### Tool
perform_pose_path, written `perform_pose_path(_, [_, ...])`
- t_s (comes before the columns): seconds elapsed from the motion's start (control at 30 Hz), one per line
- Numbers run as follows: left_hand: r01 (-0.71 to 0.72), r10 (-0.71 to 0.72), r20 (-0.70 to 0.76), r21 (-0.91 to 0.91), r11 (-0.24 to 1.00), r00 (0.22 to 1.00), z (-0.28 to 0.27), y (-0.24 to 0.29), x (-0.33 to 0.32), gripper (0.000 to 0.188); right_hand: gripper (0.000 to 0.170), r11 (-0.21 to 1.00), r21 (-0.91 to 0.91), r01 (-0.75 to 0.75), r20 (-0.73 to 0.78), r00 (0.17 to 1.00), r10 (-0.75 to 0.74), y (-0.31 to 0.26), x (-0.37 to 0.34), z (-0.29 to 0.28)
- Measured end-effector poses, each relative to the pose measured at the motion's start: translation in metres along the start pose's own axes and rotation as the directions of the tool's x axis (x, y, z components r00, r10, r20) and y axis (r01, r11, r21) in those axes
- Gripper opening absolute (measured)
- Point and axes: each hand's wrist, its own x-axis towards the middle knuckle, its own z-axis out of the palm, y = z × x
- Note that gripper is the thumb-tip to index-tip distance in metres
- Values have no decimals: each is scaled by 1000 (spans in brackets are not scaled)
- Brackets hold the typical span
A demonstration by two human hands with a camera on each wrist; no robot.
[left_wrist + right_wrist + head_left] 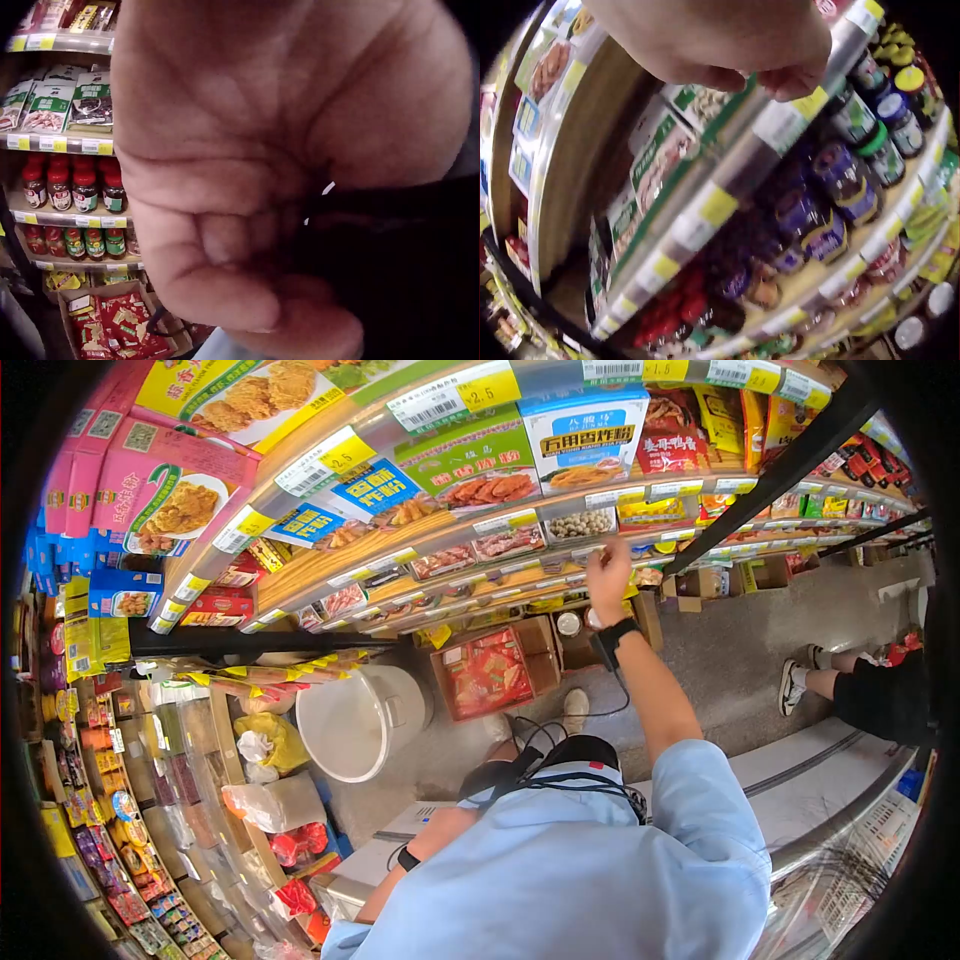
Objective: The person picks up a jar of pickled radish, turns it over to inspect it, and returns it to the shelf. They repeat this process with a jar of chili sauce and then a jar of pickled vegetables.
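Note:
My right hand (608,582) reaches up to the shelf front, with a black band at the wrist. In the right wrist view its curled fingers (784,81) are at the shelf edge, overlapping the end of a row of green-and-white food packets (660,161). The hand hides that end of the row, and I cannot tell if it grips a packet. My left hand (445,828) is low at my side by the dark shorts. In the left wrist view the same hand (247,165) has loosely curled fingers and nothing visible in them.
Coated-flour boxes (585,440) and price labels line the upper shelves. Purple-labelled jars (817,225) stand one shelf below the packets. On the floor are a white bucket (345,725) and an open carton of red packets (487,672). Another person's legs (825,682) are at the right.

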Motion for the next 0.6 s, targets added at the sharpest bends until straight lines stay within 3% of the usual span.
perform_pose_path(0.03, [14, -14, 18, -7, 1000, 1000, 5, -3, 1, 26, 19, 999, 16, 33, 35, 999, -33, 22, -23, 6])
perform_pose_path(0.07, [26, -26, 33, -12, 1000, 999, 7, -5, 1, 25, 17, 998, -50, -33, 166, 985, 41, 37, -48, 6])
perform_pose_path(0.1, [26, -26, 50, -4, 1000, 998, 4, -5, 0, 25, 18, 997, -58, 46, 211, 977, -33, 57, -77, 8])
perform_pose_path(0.13, [25, -26, 66, 7, 1000, 997, -2, -5, 1, 24, 19, 973, -198, -116, 408, 893, 190, 50, -106, -1])
perform_pose_path(0.17, [23, -25, 83, 20, 1000, 996, -8, -7, 2, 24, 21, 942, -324, -92, 549, 792, 266, 77, -142, -3])
perform_pose_path(0.2, [10, -11, 76, 22, 1000, 997, -12, -9, 5, 24, 23, 938, -337, -80, 664, 686, 297, 92, -177, -11])
perform_pose_path(0.23, [-3, 1, 74, 26, 1000, 997, -16, -13, 6, 23, 25, 905, -411, -115, 766, 495, 410, 104, -208, -21])
perform_pose_path(0.3, [-57, 52, 98, 57, 997, 994, -20, -27, 8, 23, 30, 895, -427, 129, 904, 43, 426, 171, -281, -28])
perform_pose_path(0.37, [-146, 132, 139, 97, 985, 981, -20, -49, 14, 22, 33, 919, -386, -78, 899, 191, 393, 233, -360, -48])
perform_pose_path(0.43, [-186, 150, 211, 160, 969, 966, -34, -60, 16, 22, 22, 922, -157, 355, 953, 298, 48, 271, -403, -59])
perform_pose_path(0.47, [-209, 158, 250, 192, 959, 955, -42, -65, 17, 22, 21, 949, -260, 181, 838, 530, 128, 253, -403, -64])
perform_pose_path(0.5, [-231, 167, 278, 217, 948, 946, -48, -72, 18, 22, 21, 949, -315, -17, 663, 712, 233, 232, -394, -76])
perform_pose_path(0.53, [-254, 173, 310, 242, 937, 935, -54, -80, 18, 21, 19, 855, -431, -289, 481, 727, 489, 204, -378, -76])
perform_pose_path(0.57, [-277, 178, 340, 269, 922, 923, -62, -87, 19, 21, 19, 687, -479, -547, 269, 653, 708, 190, -366, -69])
perform_pose_path(0.6, [-322, 206, 378, 274, 906, 902, -75, -88, 18, 22, 22, 691, -435, -577, 228, 672, 705, 200, -371, -67])
